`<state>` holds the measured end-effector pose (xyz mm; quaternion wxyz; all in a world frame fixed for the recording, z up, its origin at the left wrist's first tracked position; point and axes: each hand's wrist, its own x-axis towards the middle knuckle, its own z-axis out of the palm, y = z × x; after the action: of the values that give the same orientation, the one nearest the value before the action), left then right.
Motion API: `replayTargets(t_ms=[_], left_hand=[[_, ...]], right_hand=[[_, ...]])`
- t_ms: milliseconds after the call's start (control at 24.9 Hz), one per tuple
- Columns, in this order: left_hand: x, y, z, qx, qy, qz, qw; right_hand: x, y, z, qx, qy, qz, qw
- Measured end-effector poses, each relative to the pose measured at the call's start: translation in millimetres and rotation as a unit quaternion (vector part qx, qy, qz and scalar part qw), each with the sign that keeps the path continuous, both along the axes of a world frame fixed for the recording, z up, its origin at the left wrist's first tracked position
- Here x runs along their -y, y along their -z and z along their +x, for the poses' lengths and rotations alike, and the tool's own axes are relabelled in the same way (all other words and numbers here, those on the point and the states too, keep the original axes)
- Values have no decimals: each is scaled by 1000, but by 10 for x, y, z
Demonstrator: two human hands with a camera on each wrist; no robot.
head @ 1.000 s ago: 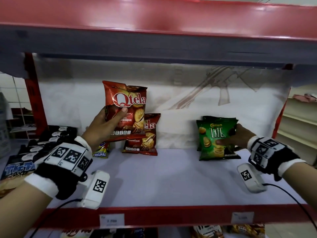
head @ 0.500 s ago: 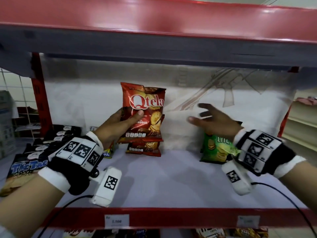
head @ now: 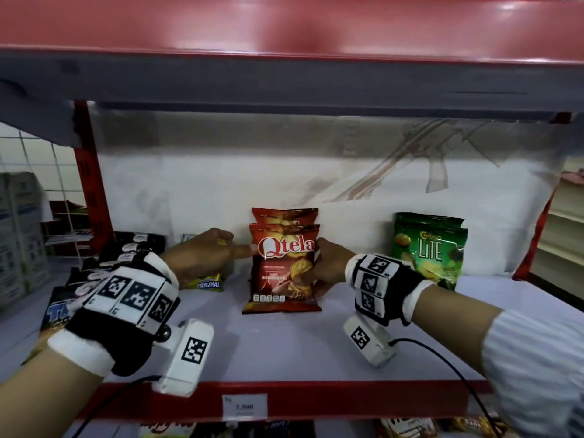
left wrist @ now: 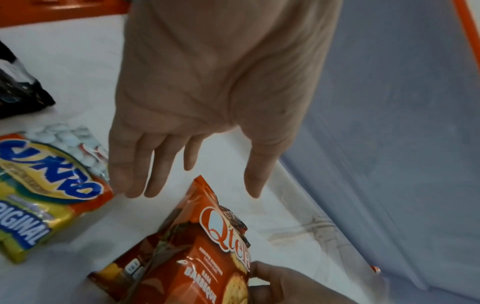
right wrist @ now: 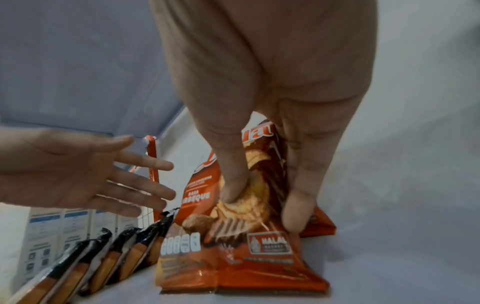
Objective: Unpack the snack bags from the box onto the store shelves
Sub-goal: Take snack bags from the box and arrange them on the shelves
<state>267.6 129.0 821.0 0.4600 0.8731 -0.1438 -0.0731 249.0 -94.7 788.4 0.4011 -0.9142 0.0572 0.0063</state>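
A red Qtela snack bag (head: 282, 270) stands upright on the white shelf (head: 284, 349), right in front of a second Qtela bag (head: 284, 216). My right hand (head: 325, 270) pinches the front bag's right side; in the right wrist view the thumb lies on its face and the fingers lie behind it (right wrist: 265, 205). My left hand (head: 221, 248) hovers open just left of the bag, fingers straight (left wrist: 191, 160), touching nothing that I can see. The front bag (left wrist: 207, 257) (right wrist: 233, 257) shows in both wrist views. Two green Lite bags (head: 429, 248) stand to the right.
Black Tic Tac bags (head: 94, 279) line the shelf's left side, and a yellow Original bag (head: 207, 281) lies behind my left hand. The upper shelf (head: 284, 26) hangs low overhead. A red front lip with a price tag (head: 245, 406) edges the shelf. Cartons (head: 19, 232) stand far left.
The left hand set the red Qtela bag down in front of the other one and let go. The right hand left the green bags, crossed over and took the red bag's right side.
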Motion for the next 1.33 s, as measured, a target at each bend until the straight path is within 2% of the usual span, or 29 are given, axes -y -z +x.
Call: replayTargets(t_ms=[241,402,603,764,925,1086,1207,1327], left_hand=[[-95,111,21,-23,6,-52,998],[-8,149,40,-29,-2,-22,999],[173,35,105,-16,-6,15,1000],[389,-29,226,-41,14,1,999],[558,121,322,-82,46,1,996],[549,176,338,-66,31,51,996],[531,165,288,-67,31,49,996],[525,130,194,-41,36,50,997]], right_hand=[[-19,40,23,8,35,36,999],[41,-15,-38,27,39,34,998],[432,-194,-226,75,140,-67,985],[525,-195,-223,25,203,-100,974],[528,-86,-73,-1,210,-61,976],[604,-51,4,-5,206,-32,978],[690,-77,-44,-11,189,0,982],[758,-168,-212,-1,188,-11,982]])
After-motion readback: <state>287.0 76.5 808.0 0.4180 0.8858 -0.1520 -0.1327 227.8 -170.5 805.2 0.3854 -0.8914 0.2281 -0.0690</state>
